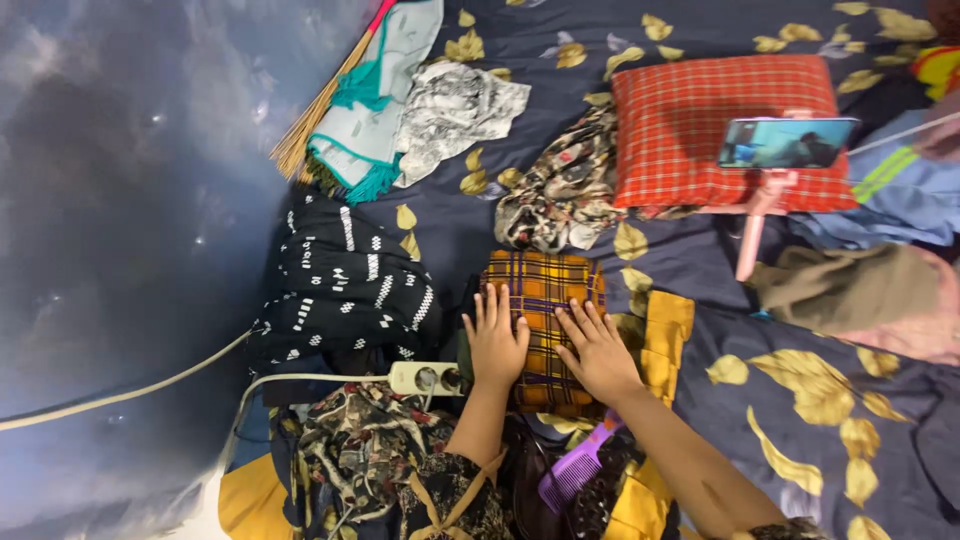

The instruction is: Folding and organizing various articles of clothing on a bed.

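Note:
Both of my hands lie flat, fingers spread, on a folded orange and purple plaid cloth (pixel 545 285) in front of me on the bed. My left hand (pixel 495 342) presses its left side and my right hand (pixel 598 350) its right side. Neither hand grips anything. A yellow cloth (pixel 665 335) lies partly under the plaid one at its right edge.
A black cloth with white marks (pixel 340 285) lies to the left, a white power strip (pixel 425 378) with cable beside my left wrist, a purple comb (pixel 575 468) below. Farther off: a red checked pillow (pixel 700 125), a phone on a pink stand (pixel 785 143), crumpled clothes (pixel 560 190), a broom (pixel 320 105).

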